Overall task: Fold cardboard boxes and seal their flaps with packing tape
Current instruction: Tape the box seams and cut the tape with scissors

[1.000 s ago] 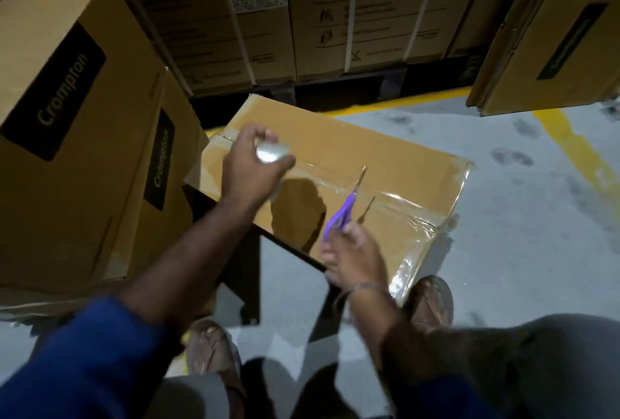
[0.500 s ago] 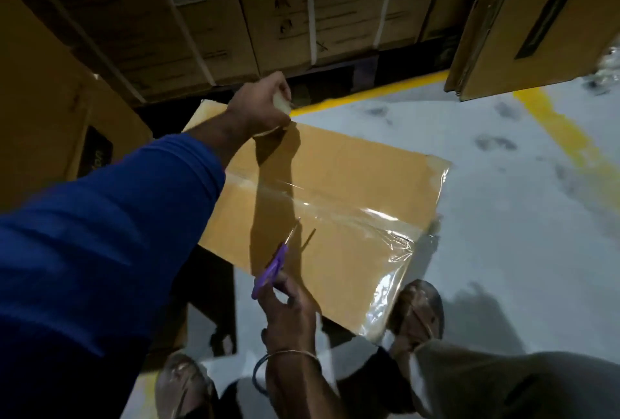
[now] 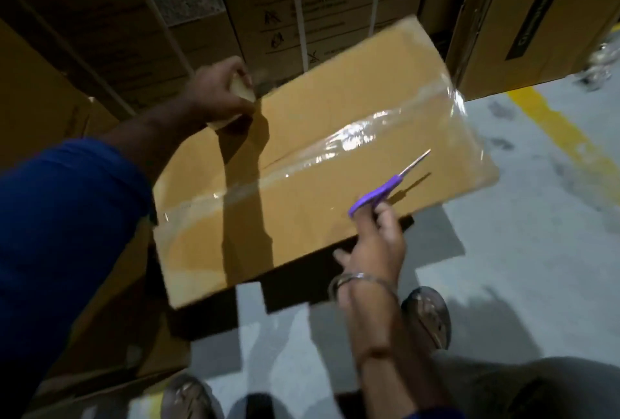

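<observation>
A brown cardboard box (image 3: 335, 123) stands on the floor in front of me, its top flaps closed. A strip of clear packing tape (image 3: 355, 137) runs along the centre seam and wraps over the right end. My left hand (image 3: 218, 96) is at the box's far left corner, shut on a roll of tape (image 3: 240, 90). My right hand (image 3: 375, 244) is at the near edge of the box and holds purple-handled scissors (image 3: 385, 189), whose blades point up and to the right over the top.
Stacked cartons (image 3: 235, 9) form a wall behind the box. Another carton (image 3: 536, 16) stands at the right, and more boxes (image 3: 40, 100) at the left. Yellow line (image 3: 563, 137) on the grey floor. My feet (image 3: 429, 314) are close below.
The box has turned counter-clockwise, its taped end now pointing up-right. My left hand with the roll moved to the box's far left corner. The scissors moved right over the top.
</observation>
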